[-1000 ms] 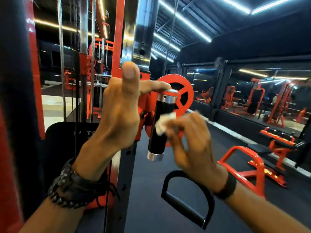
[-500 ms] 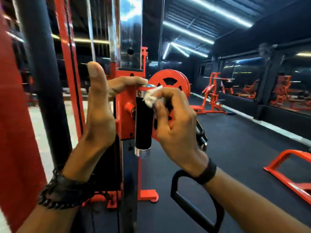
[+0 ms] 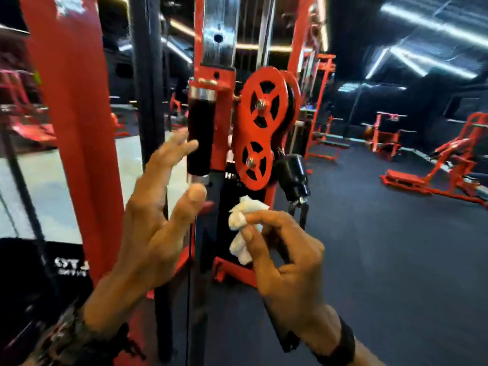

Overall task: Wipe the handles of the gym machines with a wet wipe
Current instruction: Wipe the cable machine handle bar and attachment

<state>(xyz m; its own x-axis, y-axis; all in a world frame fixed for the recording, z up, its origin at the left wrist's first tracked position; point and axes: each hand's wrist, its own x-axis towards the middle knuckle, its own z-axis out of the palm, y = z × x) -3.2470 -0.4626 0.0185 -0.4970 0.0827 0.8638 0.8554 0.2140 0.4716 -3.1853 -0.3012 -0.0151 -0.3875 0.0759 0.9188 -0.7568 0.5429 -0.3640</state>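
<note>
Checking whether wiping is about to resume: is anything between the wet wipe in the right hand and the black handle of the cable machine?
Nothing visible. The wet wipe, pinched in the right hand, sits below and right of the black handle; the open left hand is beside it.

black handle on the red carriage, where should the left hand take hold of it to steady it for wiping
Probably the foam middle of the black handle, between its two chrome end caps. It stands upright, with the red carriage close on its right, so come from the left, where the open left hand already hovers, and wrap the fingers round it. That leaves the front free for the wet wipe pinched in the right hand.
</note>
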